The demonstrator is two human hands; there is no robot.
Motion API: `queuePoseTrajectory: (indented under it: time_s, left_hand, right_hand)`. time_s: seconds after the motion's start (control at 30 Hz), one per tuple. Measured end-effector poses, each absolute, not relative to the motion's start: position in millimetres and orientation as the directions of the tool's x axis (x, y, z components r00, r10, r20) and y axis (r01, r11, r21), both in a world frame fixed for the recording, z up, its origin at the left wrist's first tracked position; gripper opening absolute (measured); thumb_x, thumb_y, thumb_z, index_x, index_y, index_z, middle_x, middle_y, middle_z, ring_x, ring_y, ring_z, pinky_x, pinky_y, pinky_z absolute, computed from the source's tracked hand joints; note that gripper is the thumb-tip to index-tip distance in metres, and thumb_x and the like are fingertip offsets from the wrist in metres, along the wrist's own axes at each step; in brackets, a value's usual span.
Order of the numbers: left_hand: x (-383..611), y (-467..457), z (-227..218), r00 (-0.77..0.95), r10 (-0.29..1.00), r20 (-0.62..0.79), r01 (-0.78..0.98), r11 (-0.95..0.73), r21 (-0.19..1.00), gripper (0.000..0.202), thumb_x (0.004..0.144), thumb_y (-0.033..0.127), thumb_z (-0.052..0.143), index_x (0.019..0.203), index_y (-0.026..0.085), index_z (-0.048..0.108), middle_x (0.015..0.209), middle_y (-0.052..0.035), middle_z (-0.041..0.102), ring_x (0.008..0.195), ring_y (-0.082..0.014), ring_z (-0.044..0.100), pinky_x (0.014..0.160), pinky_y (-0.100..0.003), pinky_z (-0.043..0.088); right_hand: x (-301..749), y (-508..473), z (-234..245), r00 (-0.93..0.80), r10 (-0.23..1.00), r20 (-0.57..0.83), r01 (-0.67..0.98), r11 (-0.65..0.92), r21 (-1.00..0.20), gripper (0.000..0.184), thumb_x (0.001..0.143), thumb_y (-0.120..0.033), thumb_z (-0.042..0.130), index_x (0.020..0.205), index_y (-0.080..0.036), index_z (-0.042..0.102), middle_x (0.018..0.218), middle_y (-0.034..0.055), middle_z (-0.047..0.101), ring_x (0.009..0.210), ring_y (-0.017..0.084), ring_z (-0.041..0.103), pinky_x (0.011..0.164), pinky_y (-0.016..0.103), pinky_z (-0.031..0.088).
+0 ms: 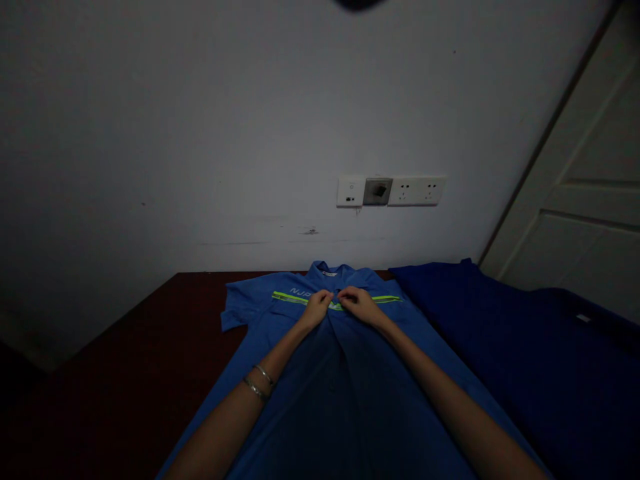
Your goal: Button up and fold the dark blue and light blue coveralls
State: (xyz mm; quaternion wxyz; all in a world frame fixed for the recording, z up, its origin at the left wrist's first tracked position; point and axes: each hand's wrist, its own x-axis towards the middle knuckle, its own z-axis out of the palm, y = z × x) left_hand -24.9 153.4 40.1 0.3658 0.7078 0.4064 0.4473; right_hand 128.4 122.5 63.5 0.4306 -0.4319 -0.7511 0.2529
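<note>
A blue work shirt point(350, 380) with a yellow-green reflective stripe across the chest lies face up on a dark brown table point(150, 333), collar toward the wall. My left hand point(317, 307) and my right hand point(358, 304) meet at the shirt's front opening, just below the collar, on the stripe. Both have their fingers pinched closed on the shirt's front edges. Two thin bangles sit on my left wrist.
A darker blue garment point(500, 347) is spread on the table to the right of the shirt. The wall behind carries a row of sockets and a switch point(391, 191). A white door point(585, 193) stands at the right.
</note>
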Motion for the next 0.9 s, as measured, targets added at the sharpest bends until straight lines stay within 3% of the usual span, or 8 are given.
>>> queuePoseTrajectory:
  time_s: [0.17, 0.43, 0.73, 0.83, 0.9]
  left_hand:
    - [-25, 151, 41, 0.297, 0.900, 0.317, 0.237, -0.392, 0.889, 0.021, 0.079, 0.025, 0.044, 0.063, 0.014, 0.050, 0.060, 0.0038, 0.046, 0.062, -0.0100, 0.042, 0.060, -0.021, 0.032]
    - [-25, 152, 41, 0.304, 0.908, 0.287, 0.226, -0.362, 0.905, 0.019, 0.077, 0.023, 0.044, 0.060, 0.014, 0.048, 0.058, 0.0044, 0.044, 0.060, -0.0097, 0.041, 0.060, -0.021, 0.032]
    - [-31, 154, 45, 0.366, 0.892, 0.265, 0.172, -0.345, 0.923, 0.022, 0.070, 0.028, 0.054, 0.055, 0.014, 0.047, 0.053, 0.0062, 0.038, 0.054, -0.0077, 0.037, 0.053, -0.019, 0.029]
    - [-30, 157, 43, 0.308, 0.917, 0.254, 0.232, -0.332, 0.914, 0.018, 0.072, 0.026, 0.052, 0.060, 0.014, 0.050, 0.054, 0.0049, 0.044, 0.055, -0.0088, 0.043, 0.055, -0.020, 0.034]
    - [-30, 159, 42, 0.256, 0.923, 0.288, 0.321, -0.362, 0.875, 0.014, 0.075, 0.025, 0.050, 0.074, 0.013, 0.056, 0.067, 0.0010, 0.055, 0.064, -0.0114, 0.051, 0.063, -0.022, 0.040]
  right_hand:
    - [130, 123, 66, -0.255, 0.882, 0.397, 0.442, 0.471, -0.763, 0.019, 0.073, -0.029, 0.053, 0.077, -0.014, 0.063, 0.076, 0.0041, 0.061, 0.071, 0.015, 0.056, 0.067, 0.026, 0.044]
    - [129, 130, 56, -0.260, 0.866, 0.427, 0.492, 0.499, -0.714, 0.019, 0.077, -0.028, 0.048, 0.076, -0.013, 0.061, 0.073, 0.0036, 0.060, 0.068, 0.014, 0.053, 0.064, 0.025, 0.041]
    - [127, 133, 54, -0.219, 0.890, 0.400, 0.495, 0.455, -0.740, 0.019, 0.077, -0.026, 0.048, 0.078, -0.013, 0.061, 0.075, 0.0048, 0.063, 0.070, 0.015, 0.056, 0.066, 0.026, 0.043]
    - [129, 132, 56, -0.234, 0.872, 0.429, 0.505, 0.486, -0.713, 0.019, 0.077, -0.027, 0.049, 0.083, -0.013, 0.061, 0.080, 0.0054, 0.063, 0.073, 0.015, 0.057, 0.068, 0.026, 0.044]
    - [132, 130, 55, -0.249, 0.849, 0.466, 0.560, 0.518, -0.646, 0.020, 0.077, -0.026, 0.050, 0.089, -0.014, 0.060, 0.087, 0.0061, 0.063, 0.079, 0.016, 0.057, 0.073, 0.027, 0.045]
